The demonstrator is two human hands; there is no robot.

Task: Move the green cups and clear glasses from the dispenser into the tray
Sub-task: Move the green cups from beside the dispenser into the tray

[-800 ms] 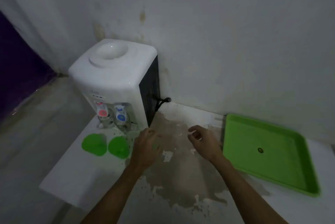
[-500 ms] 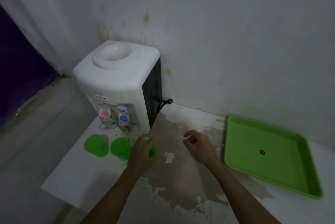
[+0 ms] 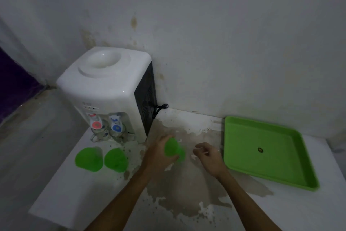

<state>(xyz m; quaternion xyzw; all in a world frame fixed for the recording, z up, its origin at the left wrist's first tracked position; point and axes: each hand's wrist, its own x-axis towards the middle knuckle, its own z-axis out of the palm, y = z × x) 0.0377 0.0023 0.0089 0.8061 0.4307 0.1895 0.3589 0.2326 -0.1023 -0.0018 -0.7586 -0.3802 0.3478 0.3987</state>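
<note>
My left hand [image 3: 159, 153] grips a green cup [image 3: 174, 149] just right of the white water dispenser [image 3: 106, 88], lifted slightly over the counter. My right hand [image 3: 208, 155] hovers beside it with loosely curled fingers, holding nothing. Two more green cups [image 3: 89, 158] [image 3: 116, 159] stand on the counter in front of the dispenser. Two clear glasses [image 3: 100, 133] [image 3: 118, 134] sit under the red and blue taps. The green tray [image 3: 265, 170] lies at the right with nothing in it.
The white counter [image 3: 74, 197] has a large brown stain in the middle and its edge drops off at the left. A black cord [image 3: 159, 109] hangs by the dispenser's dark side. A stained wall stands directly behind.
My left hand closed on a green cup beside the dispenser and carried it rightwards towards my right hand. The right hand stayed roughly where it was.
</note>
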